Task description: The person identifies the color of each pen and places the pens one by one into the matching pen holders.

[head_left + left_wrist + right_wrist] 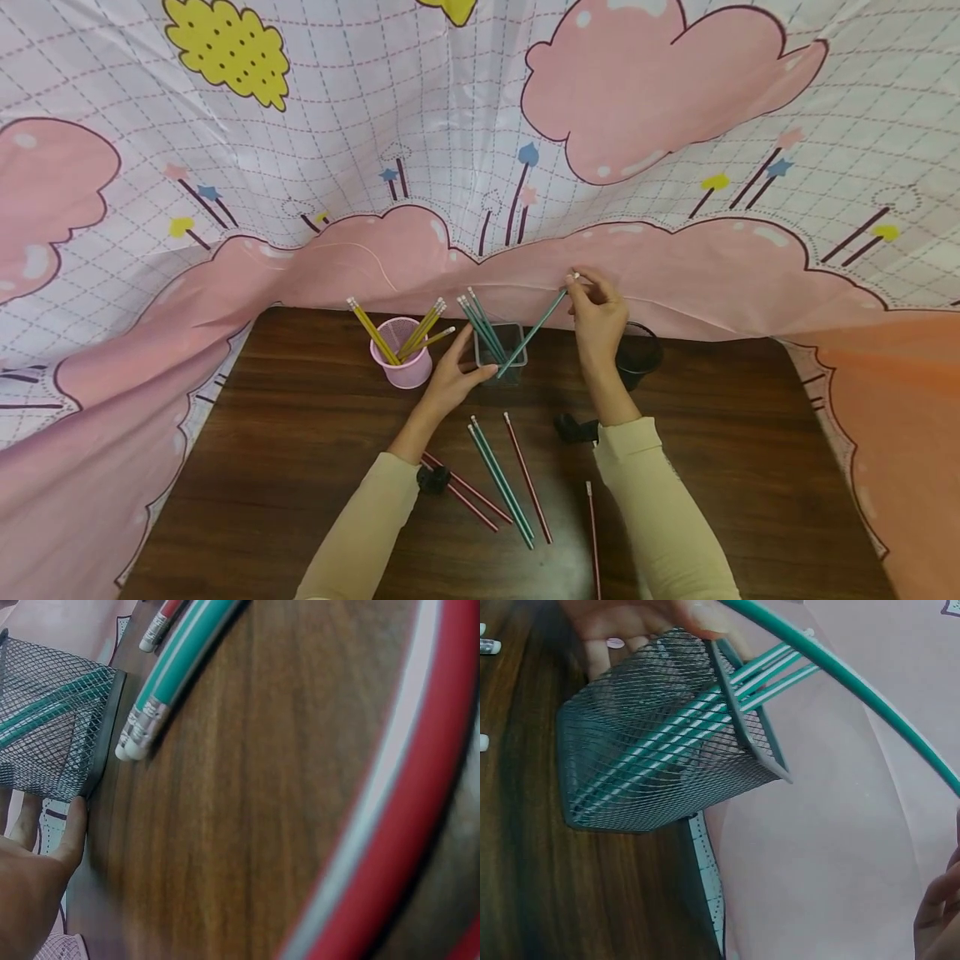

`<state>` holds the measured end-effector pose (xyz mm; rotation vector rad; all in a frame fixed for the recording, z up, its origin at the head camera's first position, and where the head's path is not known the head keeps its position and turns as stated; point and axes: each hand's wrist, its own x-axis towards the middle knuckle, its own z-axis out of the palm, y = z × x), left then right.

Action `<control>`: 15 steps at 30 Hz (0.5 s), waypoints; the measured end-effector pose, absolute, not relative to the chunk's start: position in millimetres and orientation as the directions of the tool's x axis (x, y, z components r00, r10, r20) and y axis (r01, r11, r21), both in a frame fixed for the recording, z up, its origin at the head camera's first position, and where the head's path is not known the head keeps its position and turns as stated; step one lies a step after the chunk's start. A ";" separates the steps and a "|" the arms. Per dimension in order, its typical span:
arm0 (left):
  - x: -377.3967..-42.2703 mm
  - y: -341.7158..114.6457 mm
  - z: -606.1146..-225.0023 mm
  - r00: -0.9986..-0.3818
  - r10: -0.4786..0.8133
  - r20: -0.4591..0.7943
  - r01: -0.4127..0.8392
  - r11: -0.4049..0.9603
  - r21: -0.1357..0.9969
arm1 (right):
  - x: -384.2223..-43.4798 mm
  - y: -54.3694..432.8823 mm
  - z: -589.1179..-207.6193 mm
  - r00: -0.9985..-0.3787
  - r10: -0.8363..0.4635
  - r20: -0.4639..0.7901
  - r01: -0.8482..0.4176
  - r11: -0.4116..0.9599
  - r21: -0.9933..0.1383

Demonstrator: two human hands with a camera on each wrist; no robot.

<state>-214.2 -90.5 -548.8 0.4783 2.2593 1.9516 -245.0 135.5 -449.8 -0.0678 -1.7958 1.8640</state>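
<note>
Green pencil (pixel 533 333), pinched near its eraser (pixel 576 274) in the right hand (pixel 600 321), slants across a mesh cup (pixel 637 727) that the left hand (pixel 450 377) grips between thumb and fingers, where a steeper tilt should help it slip in beside the leaning pencils (pixel 483 327)

The left arm (pixel 409 437), in a long cream fabric sleeve (pixel 363 525), slants up from the lower centre-left of the head view; its bare left hand (pixel 450 377) lies near the centre, thumb stretched rightward, fingers pointing upward. The right arm (pixel 611 396), identically clothed, rises from the lower right, leaning leftward, and the bare right hand (pixel 600 315) is higher, thumb and fingertips meeting in a pinching grip.
</note>
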 end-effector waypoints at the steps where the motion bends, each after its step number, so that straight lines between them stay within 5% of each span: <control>1: -213.9 -90.7 -548.6 -0.943 0.311 0.117 0.160 0.118 0.980 | -245.9 134.5 -448.6 -0.841 0.428 0.331 -0.345 0.047 -0.937; 8: -213.6 -90.7 -547.7 -0.940 0.314 0.136 0.180 0.118 0.977 | -250.7 122.1 -445.1 -0.792 0.475 0.383 -0.367 0.131 -0.921; 15: -213.3 -91.1 -547.6 -0.938 0.315 0.145 0.188 0.112 0.976 | -248.3 118.0 -457.7 -0.825 0.414 0.384 -0.314 0.229 -0.921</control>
